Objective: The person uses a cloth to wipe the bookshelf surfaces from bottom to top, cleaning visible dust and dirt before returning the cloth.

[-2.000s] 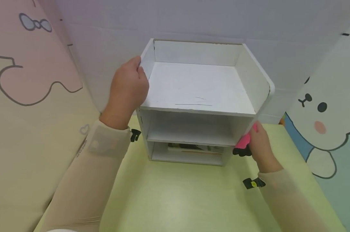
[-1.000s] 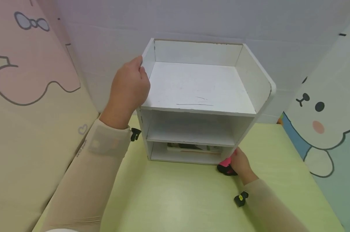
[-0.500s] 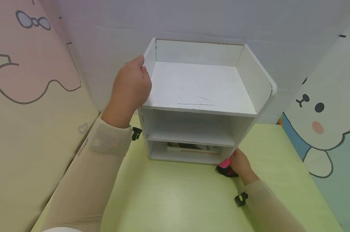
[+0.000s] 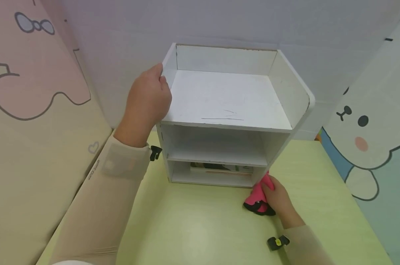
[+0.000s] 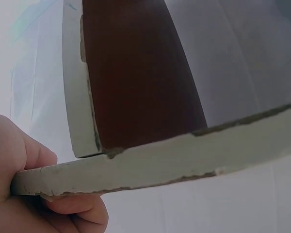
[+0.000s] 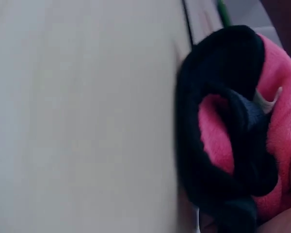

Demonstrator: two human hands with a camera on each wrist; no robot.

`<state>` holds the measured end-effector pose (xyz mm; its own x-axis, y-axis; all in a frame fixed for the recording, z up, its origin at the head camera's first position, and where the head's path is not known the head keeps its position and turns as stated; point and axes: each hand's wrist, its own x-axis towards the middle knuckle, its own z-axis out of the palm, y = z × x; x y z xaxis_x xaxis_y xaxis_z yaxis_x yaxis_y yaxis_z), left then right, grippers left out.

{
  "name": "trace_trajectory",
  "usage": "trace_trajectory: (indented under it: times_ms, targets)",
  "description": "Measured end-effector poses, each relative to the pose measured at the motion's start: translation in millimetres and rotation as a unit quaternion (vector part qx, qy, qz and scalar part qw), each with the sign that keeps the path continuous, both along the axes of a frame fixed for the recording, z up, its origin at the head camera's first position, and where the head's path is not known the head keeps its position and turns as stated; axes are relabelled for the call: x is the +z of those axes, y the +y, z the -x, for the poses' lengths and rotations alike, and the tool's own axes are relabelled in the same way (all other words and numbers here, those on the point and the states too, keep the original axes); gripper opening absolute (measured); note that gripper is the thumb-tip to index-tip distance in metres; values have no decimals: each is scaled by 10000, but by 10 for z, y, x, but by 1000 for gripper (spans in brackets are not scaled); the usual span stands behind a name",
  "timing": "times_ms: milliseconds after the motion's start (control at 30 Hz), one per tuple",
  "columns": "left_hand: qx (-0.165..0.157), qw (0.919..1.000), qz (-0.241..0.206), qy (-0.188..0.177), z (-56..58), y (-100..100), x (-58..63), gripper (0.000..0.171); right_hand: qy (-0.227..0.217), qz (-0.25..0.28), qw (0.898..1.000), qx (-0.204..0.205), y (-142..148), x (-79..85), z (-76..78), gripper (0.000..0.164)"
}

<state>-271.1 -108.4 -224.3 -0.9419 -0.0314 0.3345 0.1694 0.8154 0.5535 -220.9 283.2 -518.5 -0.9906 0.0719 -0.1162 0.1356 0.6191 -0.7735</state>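
Head view: since half a second ago, the right hand [image 4: 281,200] has come nearer to us along with the pink-and-black cloth [image 4: 259,197], and more of the pink shows now. The cloth is at the lower front right corner of the white shelf unit [image 4: 224,97], right down by the green counter [image 4: 193,228]; contact with either we can't tell. The left hand [image 4: 147,97] hasn't moved, still up on the left side panel [image 4: 171,70]. The unit looks unchanged too.

Fingers: the left ones grip the panel edge, thumb one side and fingers the other (left wrist view makes this plain). The right ones grasp the cloth, bunched up, with a small white tag [image 6: 266,102] showing in the right wrist view.

Counts: two hands, one cloth, one shelf unit with three levels. On its bottom level we see one group of flat items [image 4: 221,169], too hidden for us to number. Two black buckles, one by the left cuff [image 4: 155,153], one by the right [image 4: 277,243]. Two beige sleeves [image 4: 94,209]. One printed bow [image 4: 35,24] on the left wall, one white cartoon face [image 4: 369,121] on the right.
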Motion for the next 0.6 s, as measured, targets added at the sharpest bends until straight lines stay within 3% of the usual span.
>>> trace_trajectory:
  times_ms: [233,400,500,600]
  targets:
    - [-33,10000,3,-46,26,2,6,57,-15,793,9958,-449,4,51,-68,55]
    - [165,9996,76,227,20,-51,-14,55,155,835,9934,-776,-37,188,-177,60]
    - [201,9993,214,249,-60,-120,-54,57,322,739,9920,-968,-92,295,-303,60]
    - [281,9979,221,543,-249,-183,-142,58,699,586,9898,-1096,-180,381,-452,58]
